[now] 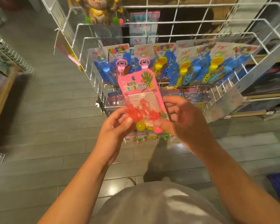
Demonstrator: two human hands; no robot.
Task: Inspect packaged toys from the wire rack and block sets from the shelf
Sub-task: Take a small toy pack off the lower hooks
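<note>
I hold a pink carded toy pack (140,91) upright in front of the white wire rack (168,38). Its clear blister shows red sticky hands, a yellow ball and a pink ball. My left hand (115,130) pinches the pack's lower left edge with thumb and fingers. My right hand (183,122) grips the lower right edge, thumb pressed near the pink ball. Behind the pack, the rack's basket holds several blue carded toy packs (192,62) with yellow, blue and pink plastic toys.
A lower wire basket (184,97) with more packs sits behind my hands. A plush toy (99,10) hangs at the rack's top. Wooden shelves (265,94) stand to the right, another wire rack (10,60) to the left. Grey plank floor lies below.
</note>
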